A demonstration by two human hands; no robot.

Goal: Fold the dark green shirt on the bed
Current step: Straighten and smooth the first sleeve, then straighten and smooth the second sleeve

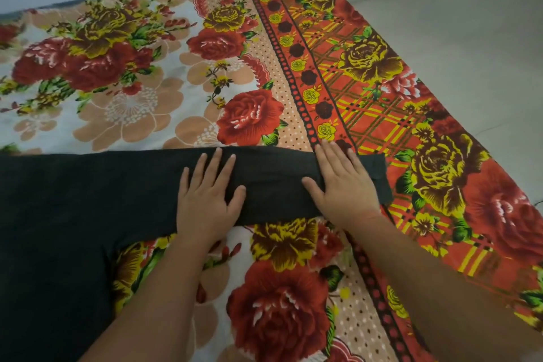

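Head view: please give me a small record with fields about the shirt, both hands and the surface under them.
garment: dark green cloth shirt, spread flat, one long sleeve stretched toward the right
left hand: left hand, palm down, flat on the sleeve, fingers spread
right hand: right hand, palm down, flat on the sleeve near its cuff
surface: floral red, yellow and cream bedsheet
fold state: sleeve not yet folded over the body

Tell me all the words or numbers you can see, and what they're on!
There are none to read. The dark green shirt under the left hand and right hand is plain, and the bedsheet shows only flowers and patterns.
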